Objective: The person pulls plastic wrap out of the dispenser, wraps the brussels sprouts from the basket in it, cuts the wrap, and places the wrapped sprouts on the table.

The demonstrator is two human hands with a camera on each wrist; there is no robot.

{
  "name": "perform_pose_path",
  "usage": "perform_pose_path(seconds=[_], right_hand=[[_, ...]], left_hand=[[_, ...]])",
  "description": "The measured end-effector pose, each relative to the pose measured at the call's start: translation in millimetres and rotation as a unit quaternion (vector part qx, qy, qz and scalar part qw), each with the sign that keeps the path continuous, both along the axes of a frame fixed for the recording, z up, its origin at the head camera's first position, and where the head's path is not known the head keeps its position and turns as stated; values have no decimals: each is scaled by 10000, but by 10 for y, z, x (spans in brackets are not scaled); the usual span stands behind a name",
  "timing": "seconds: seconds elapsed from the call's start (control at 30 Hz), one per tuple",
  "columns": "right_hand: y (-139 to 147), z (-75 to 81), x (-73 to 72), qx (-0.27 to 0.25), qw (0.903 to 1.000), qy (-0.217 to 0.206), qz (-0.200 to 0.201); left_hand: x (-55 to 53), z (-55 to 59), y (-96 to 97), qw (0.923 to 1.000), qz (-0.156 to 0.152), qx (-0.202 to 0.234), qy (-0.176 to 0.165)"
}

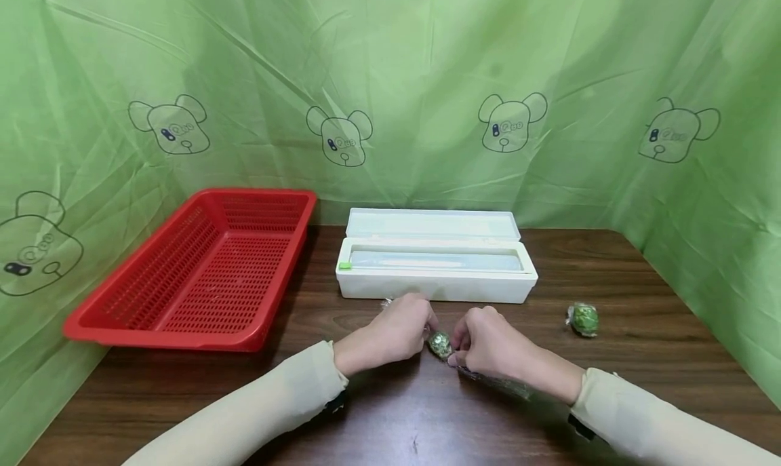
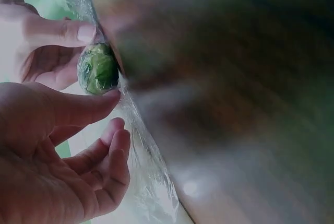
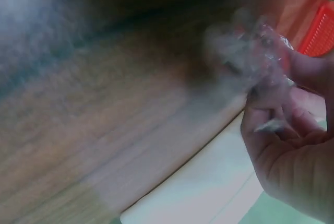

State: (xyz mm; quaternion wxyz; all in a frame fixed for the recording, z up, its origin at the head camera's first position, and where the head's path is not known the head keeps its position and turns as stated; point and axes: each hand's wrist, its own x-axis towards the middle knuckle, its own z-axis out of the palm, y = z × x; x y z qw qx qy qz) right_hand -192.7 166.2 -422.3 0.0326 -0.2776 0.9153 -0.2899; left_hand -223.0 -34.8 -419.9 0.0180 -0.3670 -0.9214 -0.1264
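Note:
In the head view a small round green vegetable [image 1: 440,344], wrapped in clear plastic film, lies between the two hands near the middle of the table. My left hand [image 1: 399,327] is at its left side, and in the left wrist view the left thumb [image 2: 99,104] touches the film at the vegetable's edge, the other fingers curled below it. From the opposite side my right hand [image 1: 491,340] pinches the plastic film [image 3: 266,57], which is bunched at its fingertips. Loose film [image 2: 151,182] trails past the left fingers. The vegetable is hidden in the right wrist view.
A white film dispenser box [image 1: 436,288] with its lid raised stands just behind the hands. A red perforated basket [image 1: 262,317] sits at the left. Another wrapped green vegetable [image 1: 584,319] lies to the right on the brown wooden table [image 1: 634,276]. Green cloth [image 1: 421,59] surrounds the table.

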Motion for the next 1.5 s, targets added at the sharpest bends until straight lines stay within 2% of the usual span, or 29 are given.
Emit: perform_pose_path(seconds=[0.17,0.37,0.57,0.63,0.73,0.87,1.0,1.13,1.33,1.43,1.5], right_hand=[[4,-45,67,-14,9999,118,-56],[28,-64,123,-151,9997,150,-74],[184,-27,129,-490,9983,-306,105],[297,-3,92,-591,9974,-277,306],[485,24,20,-659,9953,-54,712],[645,-19,-57,-603,9894,215,1301],[657,-106,-70,-629,9815,211,1794],[606,-159,-42,-745,9750,113,2092],[538,-184,5,-809,9689,275,2324],[503,-176,23,-1005,9699,190,2211],[478,-159,26,-1252,9708,-22,2047]], left_hand=[[56,1,10,9999,-45,81,89],[98,-1,-6,9998,-13,179,26],[220,10,-89,9986,-114,490,138],[264,7,-116,9982,-109,584,44],[303,11,-140,9961,-22,805,-373],[301,31,-146,9904,108,1073,-861],[285,33,-134,9892,7,1164,-891],[275,15,-124,9897,-52,1100,-914],[258,-23,-117,9914,15,956,-896],[244,-35,-114,9918,44,908,-901],[234,-43,-115,9922,45,878,-879]])
